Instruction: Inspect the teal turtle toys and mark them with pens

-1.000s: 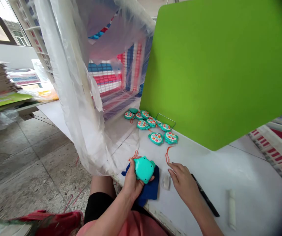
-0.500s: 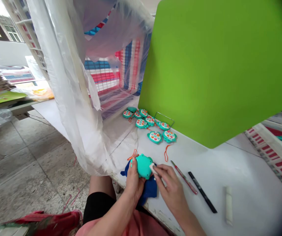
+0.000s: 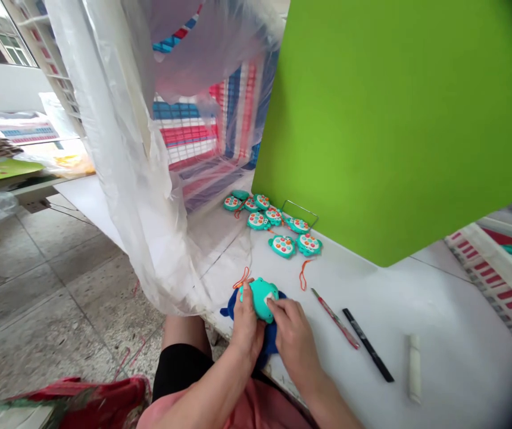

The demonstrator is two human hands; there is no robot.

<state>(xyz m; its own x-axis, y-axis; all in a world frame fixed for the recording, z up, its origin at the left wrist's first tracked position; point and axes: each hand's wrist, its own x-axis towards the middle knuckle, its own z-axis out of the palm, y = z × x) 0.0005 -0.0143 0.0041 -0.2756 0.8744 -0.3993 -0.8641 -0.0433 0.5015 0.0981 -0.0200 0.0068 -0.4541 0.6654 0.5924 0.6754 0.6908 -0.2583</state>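
Turquoise plastic, smooth side up: the toy (image 3: 260, 301) sits at the lower centre of the frame, near the front edge of the desk (image 3: 363, 289), and I've got it in the left hand (image 3: 244, 325). Those fingers are closed around its side, thumb over the top. Right hand (image 3: 294, 336) is pinched narrow on a small white piece (image 3: 269, 298), which meets the toy near its right-hand end.

That pinch is my worry. Little of the white piece shows past the fingertips, so if they slide, skin or a nail could scuff the shell. Push too hard from the right and this rounded body could roll in the left grip; I'd brace it from the far side. Dark blue cloth (image 3: 270, 342) lies beneath and hangs about the desk edge, so a snag there could drag it, and a dropped toy might go over.

Orange cord (image 3: 240, 278) loops out beside the left thumb, easy to catch under a finger. Just right of my working hand, a slim red tool (image 3: 335, 319) and a black pen (image 3: 367, 345) lie loose; a wide elbow swing could knock either. Tip of the red one I can't make out, so I'd treat it as sharp.
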